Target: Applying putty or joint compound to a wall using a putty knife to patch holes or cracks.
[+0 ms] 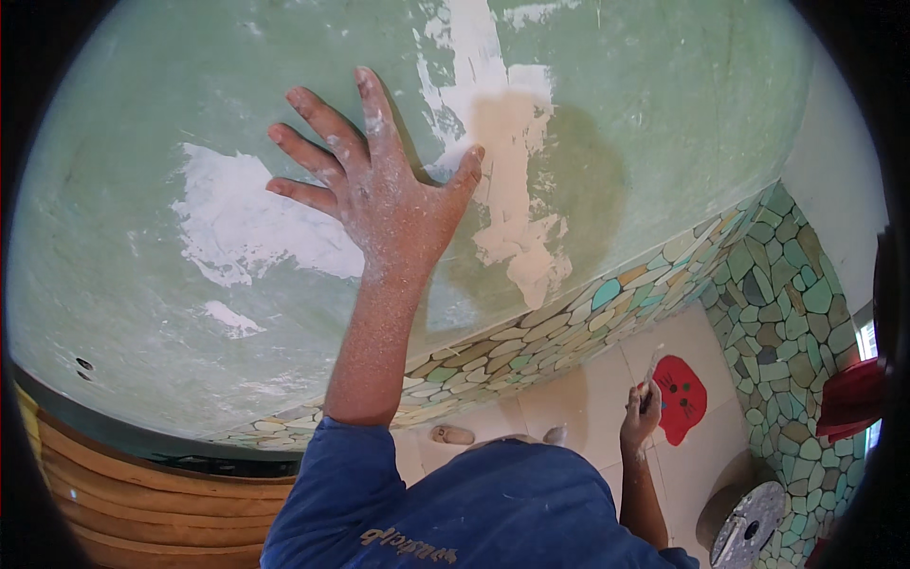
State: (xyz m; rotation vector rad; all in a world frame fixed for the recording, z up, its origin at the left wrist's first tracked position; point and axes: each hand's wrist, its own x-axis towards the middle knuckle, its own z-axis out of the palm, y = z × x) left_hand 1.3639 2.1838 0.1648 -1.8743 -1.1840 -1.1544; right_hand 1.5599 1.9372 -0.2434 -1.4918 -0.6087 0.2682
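My left hand, dusted with white, is stretched out at the green wall with its fingers spread wide. It lies flat on the wall or very close to it, between two rough white putty patches: a broad one on the left and a tall streaked one on the right. Low on the right, away from the wall, my right hand is closed around a putty knife. Its thin pale blade points up and shows nearly edge-on.
A band of stone-patterned covering runs along the wall's base. On the tiled floor lies a red face-shaped mat. A round drum-like container stands at lower right, red cloth hangs at the right edge, and brown ridged layers fill the lower left.
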